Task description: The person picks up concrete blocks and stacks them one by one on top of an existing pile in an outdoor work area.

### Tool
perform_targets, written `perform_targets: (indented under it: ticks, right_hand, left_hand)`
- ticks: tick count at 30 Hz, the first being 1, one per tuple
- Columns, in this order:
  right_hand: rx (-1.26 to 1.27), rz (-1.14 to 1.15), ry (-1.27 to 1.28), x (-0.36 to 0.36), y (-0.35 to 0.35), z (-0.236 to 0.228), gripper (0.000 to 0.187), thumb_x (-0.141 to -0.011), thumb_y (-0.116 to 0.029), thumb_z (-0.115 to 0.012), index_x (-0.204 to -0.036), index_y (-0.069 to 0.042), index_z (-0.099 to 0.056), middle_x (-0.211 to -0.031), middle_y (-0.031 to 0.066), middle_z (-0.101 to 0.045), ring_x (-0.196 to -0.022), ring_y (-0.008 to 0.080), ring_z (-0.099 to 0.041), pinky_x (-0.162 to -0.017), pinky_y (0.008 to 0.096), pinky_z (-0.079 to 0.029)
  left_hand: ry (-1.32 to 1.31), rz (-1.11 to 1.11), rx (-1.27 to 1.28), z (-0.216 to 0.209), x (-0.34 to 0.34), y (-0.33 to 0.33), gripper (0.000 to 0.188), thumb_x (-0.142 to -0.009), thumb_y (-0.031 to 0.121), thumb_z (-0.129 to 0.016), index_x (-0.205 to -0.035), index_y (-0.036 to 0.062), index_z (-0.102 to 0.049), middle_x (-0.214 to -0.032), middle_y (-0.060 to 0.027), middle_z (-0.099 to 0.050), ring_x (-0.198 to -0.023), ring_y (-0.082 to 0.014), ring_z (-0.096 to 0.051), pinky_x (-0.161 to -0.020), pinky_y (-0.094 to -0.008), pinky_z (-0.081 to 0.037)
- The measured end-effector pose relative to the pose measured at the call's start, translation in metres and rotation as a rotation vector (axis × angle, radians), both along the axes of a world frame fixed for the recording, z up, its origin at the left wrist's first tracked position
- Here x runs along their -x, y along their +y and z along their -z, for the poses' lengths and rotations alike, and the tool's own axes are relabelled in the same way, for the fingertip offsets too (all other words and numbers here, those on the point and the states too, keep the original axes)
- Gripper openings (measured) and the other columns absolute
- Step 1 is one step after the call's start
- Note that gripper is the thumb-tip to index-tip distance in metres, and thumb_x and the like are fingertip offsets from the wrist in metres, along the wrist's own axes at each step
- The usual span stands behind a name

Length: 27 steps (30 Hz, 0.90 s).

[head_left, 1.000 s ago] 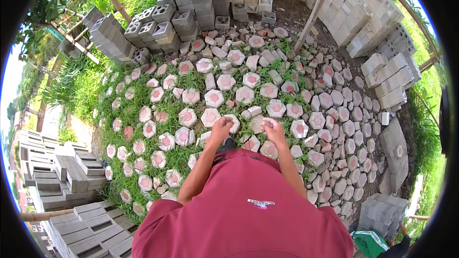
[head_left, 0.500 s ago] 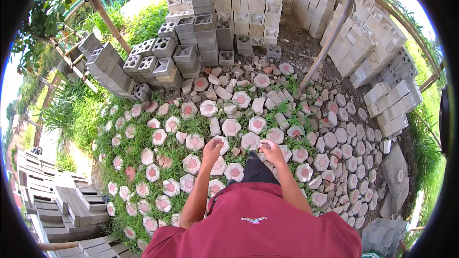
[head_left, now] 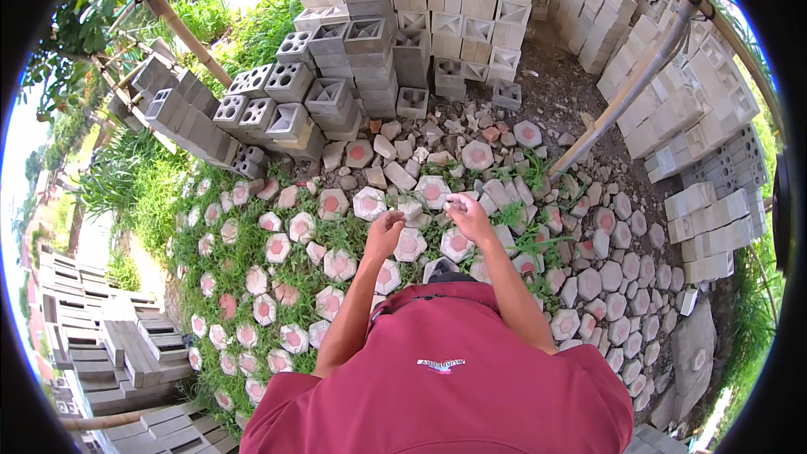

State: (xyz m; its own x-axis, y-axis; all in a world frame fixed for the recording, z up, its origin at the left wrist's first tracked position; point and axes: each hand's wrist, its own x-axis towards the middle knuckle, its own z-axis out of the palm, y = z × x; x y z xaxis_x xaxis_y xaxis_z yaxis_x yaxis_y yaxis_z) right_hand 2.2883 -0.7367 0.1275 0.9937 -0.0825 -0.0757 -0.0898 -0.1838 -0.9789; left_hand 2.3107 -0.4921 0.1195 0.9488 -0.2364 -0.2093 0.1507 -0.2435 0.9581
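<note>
My left hand [head_left: 384,231] hangs in the air over the paved ground, its fingers loosely bent and nothing visible in them. A little farther forward is my right hand [head_left: 469,216], also loosely curled, with no object to be seen in it. The two hands are apart and touch nothing. Below them lie hexagonal concrete pavers [head_left: 409,245] with reddish centres, set with gaps in grass and soil. Just ahead of my hands is another hexagonal paver [head_left: 433,191] among loose stones. My dark-clothed leg shows only partly below my shirt.
Grey hollow blocks [head_left: 288,122] are stacked ahead left, with pale patterned blocks [head_left: 445,0] behind. Broken stones [head_left: 403,150] litter the ground before them. A slanted pole [head_left: 626,109] stands ahead right, near more block stacks [head_left: 656,84]. Concrete pieces [head_left: 126,345] are piled at the left.
Both hands have moved forward and up in the picture. The block stacks look nearer and the pavers have slid toward me as my view has shifted forward.
</note>
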Motion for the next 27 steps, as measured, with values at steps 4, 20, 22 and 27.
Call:
perform_targets:
  ticks: [4, 20, 22, 27]
  right_hand:
    - [-0.014, -0.037, 0.089, -0.037, -0.035, -0.004, 0.035, -0.090, -0.018, -0.064, -0.119, 0.002, -0.057, -0.093, 0.0067, -0.066, -0.080, 0.0112, -0.062, -0.071, 0.0258, -0.050]
    - [-0.070, 0.108, 0.365, -0.160, -0.132, 0.020, 0.037, -0.091, -0.019, -0.063, -0.119, 0.004, -0.056, -0.096, 0.0103, -0.067, -0.086, 0.0130, -0.063, -0.076, 0.0265, -0.051]
    - [-0.101, 0.143, 0.347, -0.197, -0.135, 0.025, 0.036, -0.091, -0.018, -0.064, -0.119, 0.003, -0.056, -0.098, 0.0103, -0.066, -0.083, 0.0120, -0.063, -0.074, 0.0264, -0.050]
    - [-0.110, 0.183, 0.408, -0.315, -0.154, 0.046, 0.037, -0.091, -0.017, -0.063, -0.122, 0.003, -0.055, -0.100, 0.0108, -0.066, -0.086, 0.0128, -0.061, -0.075, 0.0262, -0.049]
  left_hand:
    - [-0.015, -0.044, 0.089, -0.009, -0.048, -0.041, 0.028, -0.090, 0.007, -0.055, -0.116, -0.0029, -0.058, -0.105, -0.0104, -0.068, -0.095, -0.0141, -0.062, -0.082, -0.0269, -0.048]
    - [0.245, -0.095, 0.201, 0.010, -0.197, -0.130, 0.025, -0.092, 0.011, -0.053, -0.115, 0.0042, -0.060, -0.107, -0.0029, -0.067, -0.096, -0.0117, -0.060, -0.080, -0.0276, -0.047]
    - [0.246, -0.099, 0.182, 0.013, -0.233, -0.137, 0.024, -0.091, 0.004, -0.054, -0.114, -0.0007, -0.059, -0.104, -0.0075, -0.067, -0.095, -0.0130, -0.061, -0.085, -0.0261, -0.047]
    - [0.269, -0.057, 0.130, 0.060, -0.353, -0.164, 0.024, -0.090, 0.005, -0.054, -0.113, -0.0016, -0.059, -0.104, -0.0097, -0.067, -0.096, -0.0155, -0.062, -0.086, -0.0295, -0.048]
